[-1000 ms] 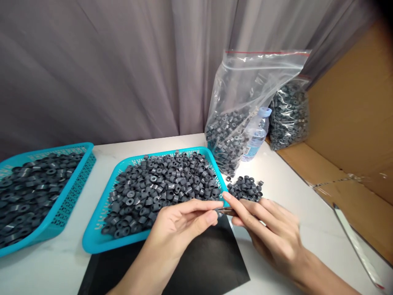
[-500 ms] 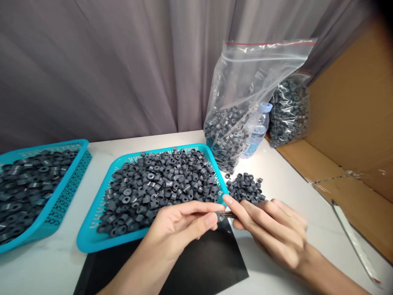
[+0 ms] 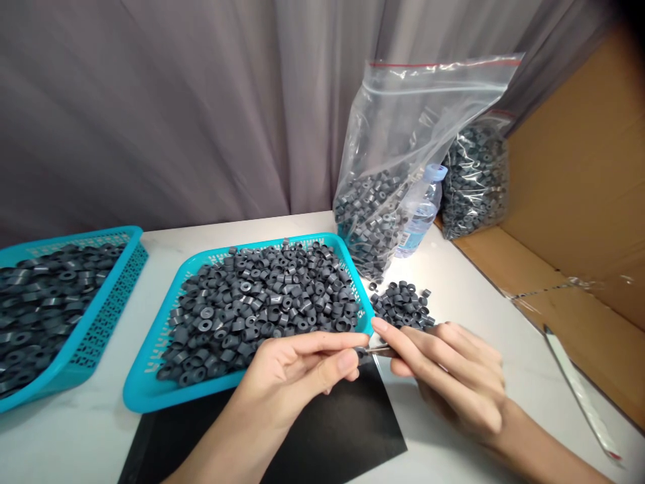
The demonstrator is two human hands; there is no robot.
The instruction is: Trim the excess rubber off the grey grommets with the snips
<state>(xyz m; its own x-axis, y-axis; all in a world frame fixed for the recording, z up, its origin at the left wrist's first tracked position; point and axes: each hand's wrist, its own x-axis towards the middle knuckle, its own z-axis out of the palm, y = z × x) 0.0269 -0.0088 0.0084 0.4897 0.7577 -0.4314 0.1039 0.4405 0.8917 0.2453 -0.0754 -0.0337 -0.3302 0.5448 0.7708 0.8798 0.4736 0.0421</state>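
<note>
Pinched between the thumb and fingers of my left hand (image 3: 297,373) is a small dark grey plastic ring (image 3: 361,355), mostly covered by the fingertips. My right hand (image 3: 451,373) is closed on a thin metal tool (image 3: 381,350), whose narrow tip points left and meets the ring. The rest of the tool is hidden in the fingers, so its kind cannot be made out. Both hands are in front of a turquoise basket (image 3: 132,386) heaped with similar grey rings (image 3: 272,296). A loose pile of rings (image 3: 403,304) lies on the table just beyond my right hand.
Another turquoise basket (image 3: 108,302) of rings stands at left. A black sheet (image 3: 347,430) lies under my hands. Behind are a zip bag of rings (image 3: 373,208), a water bottle (image 3: 420,212) and another full bag (image 3: 476,178) by a cardboard box (image 3: 569,188). A white-handled pointed tool (image 3: 579,393) lies right.
My right hand has drawn back slightly, and more of the tool's thin tip shows between the hands. The left hand keeps its pinch on the ring.
</note>
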